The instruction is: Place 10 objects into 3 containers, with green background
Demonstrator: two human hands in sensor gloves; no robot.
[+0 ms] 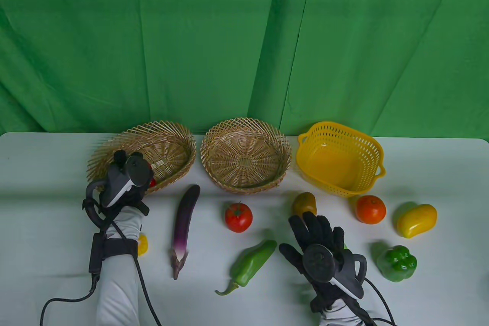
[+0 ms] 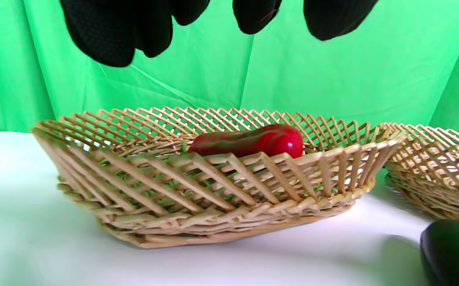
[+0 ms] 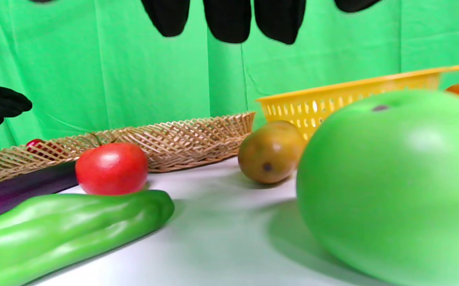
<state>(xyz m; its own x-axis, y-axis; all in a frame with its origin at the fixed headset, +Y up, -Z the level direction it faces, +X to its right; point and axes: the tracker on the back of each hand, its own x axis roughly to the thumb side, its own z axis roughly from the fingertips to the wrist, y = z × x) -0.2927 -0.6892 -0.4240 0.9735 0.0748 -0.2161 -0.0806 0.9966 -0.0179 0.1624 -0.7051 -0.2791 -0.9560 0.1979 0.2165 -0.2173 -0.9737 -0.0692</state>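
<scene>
On the white table (image 1: 46, 173), below a green backdrop (image 1: 244, 35), clock directions read from the table centre in the table view:

Left hand (image 1: 126, 182): at 9 o'clock, over the near rim of the left wicker basket (image 1: 168, 146); in the left wrist view its fingers (image 2: 110, 31) hang spread above the basket, holding nothing.
Red chili pepper (image 2: 253, 141): lies inside the left wicker basket, free of the fingers.
Right hand (image 1: 321, 242): at 5 o'clock, fingers spread and extended flat, gripping nothing; it hovers over a green apple (image 3: 392, 182), mostly hidden in the table view.
Middle wicker basket (image 1: 246, 154): at 12 o'clock, nothing seen in it.
Yellow plastic basket (image 1: 340, 156): at 2 o'clock, nothing seen in it.
Eggplant (image 1: 185, 223): at 8 o'clock, lengthwise, stem toward the near edge.
Tomato (image 1: 238, 217): near the centre.
Long green pepper (image 1: 250, 266): at 6 o'clock, lying slantwise.
Brownish fruit (image 1: 304, 203): at 3 o'clock, just beyond the right hand's fingertips.
Orange tomato (image 1: 370, 209): at 3 o'clock, just before the yellow plastic basket.
Mango (image 1: 416, 221): at 4 o'clock, right of the orange tomato.
Green bell pepper (image 1: 397, 263): at 4 o'clock, nearer than the mango.
Small yellow item (image 1: 143, 244): at 8 o'clock, half hidden by the left forearm.
</scene>
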